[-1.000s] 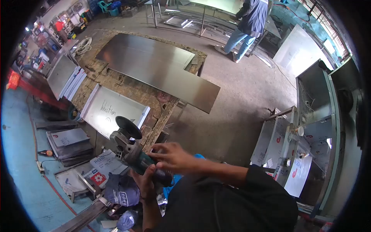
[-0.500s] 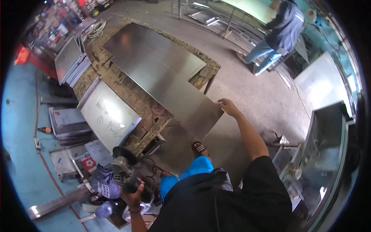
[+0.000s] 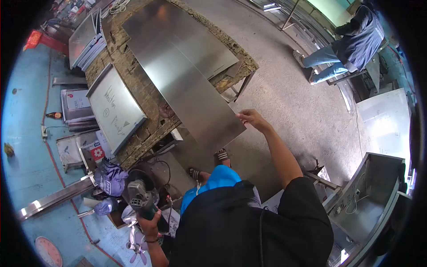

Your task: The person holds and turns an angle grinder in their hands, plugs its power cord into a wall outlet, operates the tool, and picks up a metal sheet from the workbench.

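My left hand point(image 3: 149, 225) is wrapped round the body of an angle grinder point(image 3: 141, 196), low at the left beside my body. The grinder's dark, round front end points up and away from me. A large, shiny metal sheet point(image 3: 187, 73) with a notched corner lies on the worn workbench point(image 3: 149, 135), its narrower end jutting over the edge toward me. At that end, my right hand point(image 3: 253, 119) pinches the sheet's right edge between thumb and fingers. A thin line runs across the sheet's surface.
A metal panel with handwriting point(image 3: 116, 107) rests on the bench's left side, with stacked panels point(image 3: 86, 44) behind. A person point(image 3: 356, 42) stands at another table, upper right. A metal cabinet point(image 3: 367, 200) is at lower right. A cable point(image 3: 168, 171) hangs near my feet.
The view has shifted, so the bench sits higher and the other person farther right. My right hand stays at the sheet's edge; the grinder remains in my left hand.
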A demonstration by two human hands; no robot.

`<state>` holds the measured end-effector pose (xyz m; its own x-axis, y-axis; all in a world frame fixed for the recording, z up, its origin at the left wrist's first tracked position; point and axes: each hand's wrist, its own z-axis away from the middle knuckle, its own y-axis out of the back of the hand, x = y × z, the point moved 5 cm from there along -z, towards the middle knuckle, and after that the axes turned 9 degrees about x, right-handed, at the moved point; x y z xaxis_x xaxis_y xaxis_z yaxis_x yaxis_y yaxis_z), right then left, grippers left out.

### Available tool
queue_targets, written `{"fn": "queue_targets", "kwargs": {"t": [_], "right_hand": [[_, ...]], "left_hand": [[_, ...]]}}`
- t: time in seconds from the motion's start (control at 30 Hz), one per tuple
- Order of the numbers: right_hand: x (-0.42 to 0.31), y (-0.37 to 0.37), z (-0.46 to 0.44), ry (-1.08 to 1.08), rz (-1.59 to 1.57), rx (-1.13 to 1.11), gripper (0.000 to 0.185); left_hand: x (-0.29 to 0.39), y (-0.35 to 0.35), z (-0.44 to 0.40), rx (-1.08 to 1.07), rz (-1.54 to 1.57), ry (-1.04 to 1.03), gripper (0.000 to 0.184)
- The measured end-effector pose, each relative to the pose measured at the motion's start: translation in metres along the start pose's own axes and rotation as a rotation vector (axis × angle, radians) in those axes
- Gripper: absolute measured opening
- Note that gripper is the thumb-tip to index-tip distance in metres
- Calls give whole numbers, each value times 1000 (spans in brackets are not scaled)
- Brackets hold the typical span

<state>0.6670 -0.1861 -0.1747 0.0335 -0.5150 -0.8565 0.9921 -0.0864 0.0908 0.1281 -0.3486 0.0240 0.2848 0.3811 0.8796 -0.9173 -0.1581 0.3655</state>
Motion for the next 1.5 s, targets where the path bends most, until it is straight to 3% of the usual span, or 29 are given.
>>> {"fn": "queue_targets", "kwargs": {"t": [0.13, 0.3, 0.43, 0.53, 0.8, 1.0, 1.1, 1.17, 1.23, 1.5], "right_hand": [[6, -6, -13, 92, 128, -104, 28], [16, -5, -6, 21, -133, -18, 28], [22, -1, 6, -1, -122, 73, 28], [14, 1, 16, 50, 140, -20, 29], [14, 3, 8, 115, 11, -142, 27], [26, 8, 0, 15, -191, -69, 32], [23, 1, -6, -4, -180, -84, 36], [16, -6, -6, 11, -73, -58, 36], [13, -9, -5, 27, 32, -32, 37], [18, -6, -12, 23, -144, -46, 33]], "left_hand": [[0, -11, 14, 45, -75, -4, 43], [-27, -10, 22, 21, -80, -7, 49], [-23, -20, 30, 37, -41, -8, 43], [-18, -25, 33, 28, -8, 66, 47], [1, -43, 37, 5, -67, 63, 48], [2, -47, 39, -9, -8, 92, 49], [-2, -41, 38, 60, -103, 58, 47], [-5, -40, 38, 82, -130, 139, 52], [-1, -43, 38, 72, -117, 130, 53], [-19, -36, 42, 107, -223, 15, 56]]}}
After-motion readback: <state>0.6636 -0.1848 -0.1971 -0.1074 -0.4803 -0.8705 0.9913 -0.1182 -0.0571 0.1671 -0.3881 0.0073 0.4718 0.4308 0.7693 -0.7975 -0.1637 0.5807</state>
